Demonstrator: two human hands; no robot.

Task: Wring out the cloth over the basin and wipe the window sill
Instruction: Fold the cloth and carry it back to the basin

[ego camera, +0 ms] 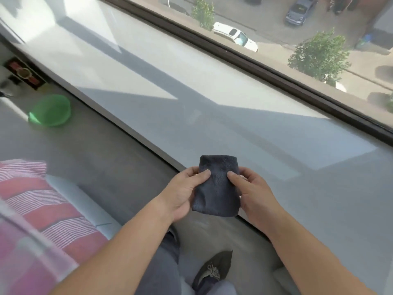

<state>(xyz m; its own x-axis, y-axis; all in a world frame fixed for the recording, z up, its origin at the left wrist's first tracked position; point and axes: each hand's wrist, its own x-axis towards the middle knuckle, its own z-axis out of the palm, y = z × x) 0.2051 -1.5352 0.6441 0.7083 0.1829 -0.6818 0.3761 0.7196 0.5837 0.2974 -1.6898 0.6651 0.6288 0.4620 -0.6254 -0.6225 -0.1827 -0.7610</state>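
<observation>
Pinching cloth [217, 194], both hands [182, 193] [254, 193]

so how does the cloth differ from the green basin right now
The cloth is dark grey-blue and folded into a small rectangle; the basin is bright green and round. The cloth is held up, pinched between the left hand and right hand at the near edge of the window sill; the basin sits untouched on the floor, far to the left. The basin looks the larger of the two.

We are counting one cloth [217, 188], two hands [182, 193] [254, 195], one basin [51, 110], one shoe [214, 271], two cars [235, 37] [299, 10] and perhaps two trees [319, 54] [203, 11].
</observation>
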